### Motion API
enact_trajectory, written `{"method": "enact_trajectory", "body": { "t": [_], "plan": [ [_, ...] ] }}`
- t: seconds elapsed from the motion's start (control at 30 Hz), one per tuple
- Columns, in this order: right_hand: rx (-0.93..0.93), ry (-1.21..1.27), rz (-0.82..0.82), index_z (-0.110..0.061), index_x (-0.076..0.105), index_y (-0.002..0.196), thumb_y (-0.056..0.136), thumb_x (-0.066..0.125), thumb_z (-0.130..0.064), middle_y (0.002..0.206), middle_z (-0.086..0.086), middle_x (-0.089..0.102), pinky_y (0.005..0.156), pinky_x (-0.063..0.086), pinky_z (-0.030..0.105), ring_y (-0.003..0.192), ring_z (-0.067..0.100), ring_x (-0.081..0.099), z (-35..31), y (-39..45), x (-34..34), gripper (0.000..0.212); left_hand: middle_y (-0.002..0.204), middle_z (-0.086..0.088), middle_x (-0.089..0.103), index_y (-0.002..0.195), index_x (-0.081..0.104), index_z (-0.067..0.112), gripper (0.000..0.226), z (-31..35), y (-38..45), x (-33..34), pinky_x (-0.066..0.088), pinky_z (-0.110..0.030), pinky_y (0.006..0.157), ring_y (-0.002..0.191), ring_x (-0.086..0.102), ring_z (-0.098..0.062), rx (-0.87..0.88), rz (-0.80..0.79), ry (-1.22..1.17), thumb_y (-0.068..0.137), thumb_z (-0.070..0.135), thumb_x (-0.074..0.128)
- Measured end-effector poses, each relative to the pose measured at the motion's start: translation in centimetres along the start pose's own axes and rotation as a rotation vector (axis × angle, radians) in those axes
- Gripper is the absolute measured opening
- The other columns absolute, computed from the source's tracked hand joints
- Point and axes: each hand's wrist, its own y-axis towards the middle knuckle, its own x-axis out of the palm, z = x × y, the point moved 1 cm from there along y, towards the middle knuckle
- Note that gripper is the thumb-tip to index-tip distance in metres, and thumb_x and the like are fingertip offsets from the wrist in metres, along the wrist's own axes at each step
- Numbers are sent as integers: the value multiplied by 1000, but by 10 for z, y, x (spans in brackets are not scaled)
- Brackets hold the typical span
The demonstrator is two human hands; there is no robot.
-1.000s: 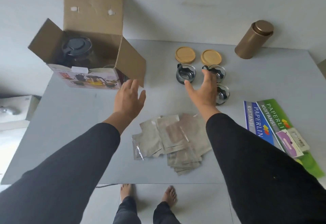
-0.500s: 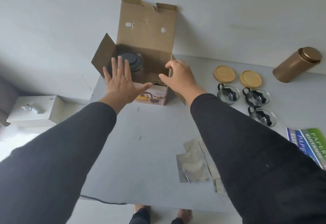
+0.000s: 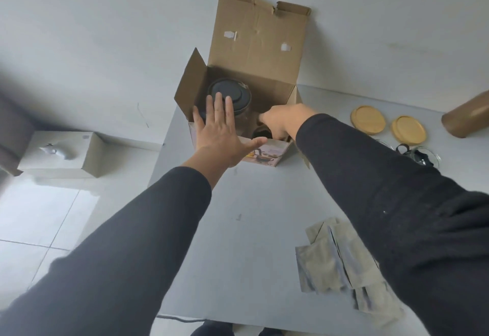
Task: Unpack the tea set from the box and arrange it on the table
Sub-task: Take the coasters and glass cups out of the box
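Observation:
An open cardboard box stands at the table's far left corner. Inside it sits a glass teapot with a dark lid. My left hand is flat with straight fingers over the box's front edge, its fingertips in front of the teapot. My right hand reaches down into the right side of the box, fingers curled; what they hold is hidden. Beside that hand a dark round opening shows in the box. A glass cup with a black handle stands on the table to the right.
Two round wooden coasters lie at the far right, beside a bronze canister. Several silvery foil sachets lie on the grey table near its front edge. A white box sits on the floor to the left.
My view has swung left toward the box. My right hand has gone from the box's right flap down into the box. My left hand has come further over the front edge.

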Motion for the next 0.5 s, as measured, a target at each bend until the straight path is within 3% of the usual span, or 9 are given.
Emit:
{"method": "enact_trajectory", "body": {
  "t": [0.13,0.33,0.5],
  "plan": [
    [-52,-59,-23,-16,47,131,88,57,-9,115,10,59,68,46,35,91,27,56,1,5,5,44,159,-10,-21,150,-19,13,116,2,-1,0,-8,-54,117,145,-21,-30,5,6,-14,69,91,9],
    [-98,-54,5,-19,41,137,86,60,-9,120,11,57,83,54,42,105,30,57,3,12,9,56,158,-10,-21,150,-19,12,116,3,-1,1,-9,-54,116,145,-22,-30,6,15,-19,68,90,7],
    [-93,-98,66,-17,42,135,91,53,-6,112,9,59,71,49,35,98,29,59,2,16,17,47,158,-10,-22,150,-19,12,116,4,-2,1,-8,-54,116,145,-22,-30,0,9,-13,67,90,5]
  ]
}}
